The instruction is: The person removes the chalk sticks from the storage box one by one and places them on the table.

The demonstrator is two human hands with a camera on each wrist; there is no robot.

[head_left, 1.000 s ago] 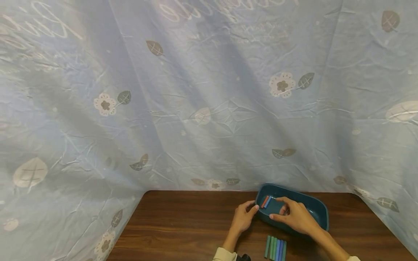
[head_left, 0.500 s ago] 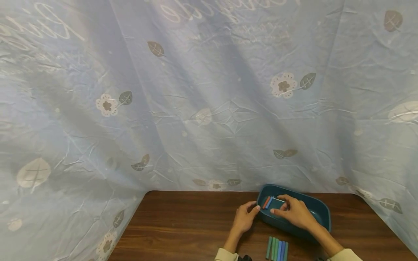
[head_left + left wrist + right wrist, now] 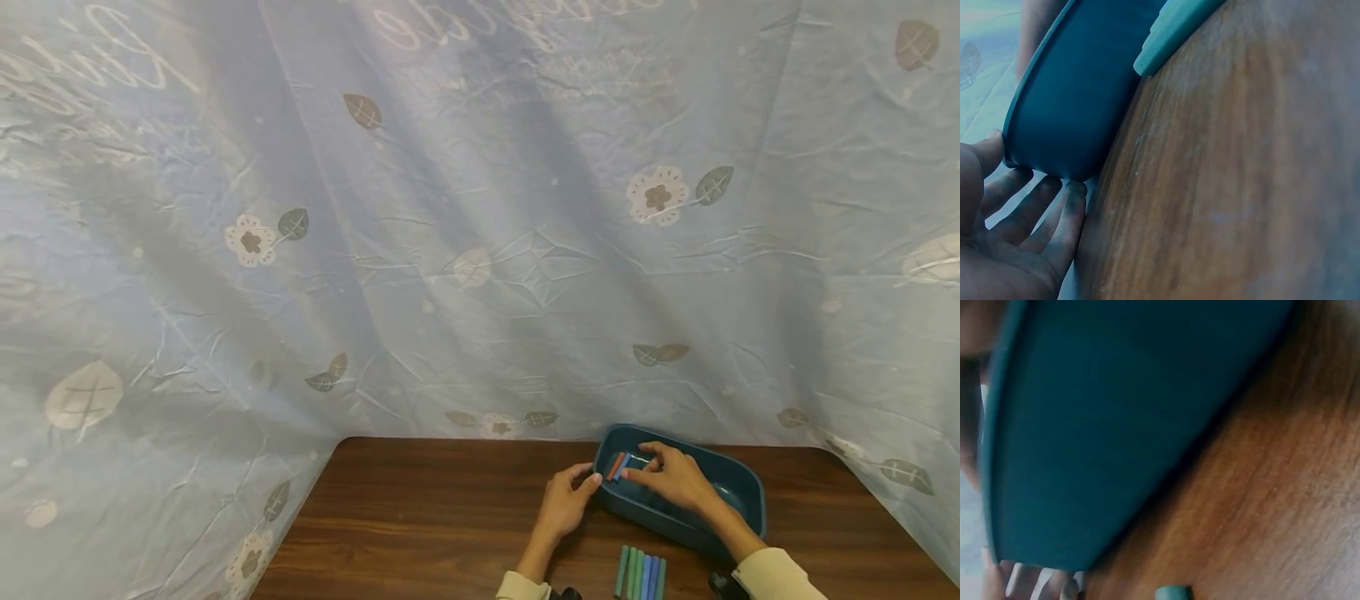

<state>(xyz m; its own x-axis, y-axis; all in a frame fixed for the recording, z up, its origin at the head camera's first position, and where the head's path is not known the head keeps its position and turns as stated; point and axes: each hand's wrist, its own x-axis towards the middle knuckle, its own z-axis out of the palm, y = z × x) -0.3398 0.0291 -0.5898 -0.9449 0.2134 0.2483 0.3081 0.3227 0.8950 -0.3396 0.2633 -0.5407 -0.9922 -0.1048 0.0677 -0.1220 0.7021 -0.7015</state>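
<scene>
A dark teal plastic tub point(image 3: 738, 475) stands at the back right of the table. My left hand point(image 3: 564, 505) holds its left end, thumb at the rim and fingertips against the outer wall, as the left wrist view also shows. A short red stick point(image 3: 615, 467) and a blue stick point(image 3: 622, 467) lie side by side on the tub's floor. Inside the tub, my right hand point(image 3: 678, 482) has thumb and forefinger bent and apart, with the thumb tip close to the blue stick. Nothing shows between them. The tub's wall point(image 3: 1104, 425) hides this hand's fingertips in the right wrist view.
Several green and blue sticks point(image 3: 641, 573) lie in a row on the wooden table point(image 3: 420, 517), in front of the tub. A patterned light-blue cloth point(image 3: 480, 250) hangs behind and at both sides of the table.
My right thumb and forefinger have drawn a little closer together, and the thumb is nearer the blue stick. My left hand stays at the tub's end. The whole view has shifted slightly.
</scene>
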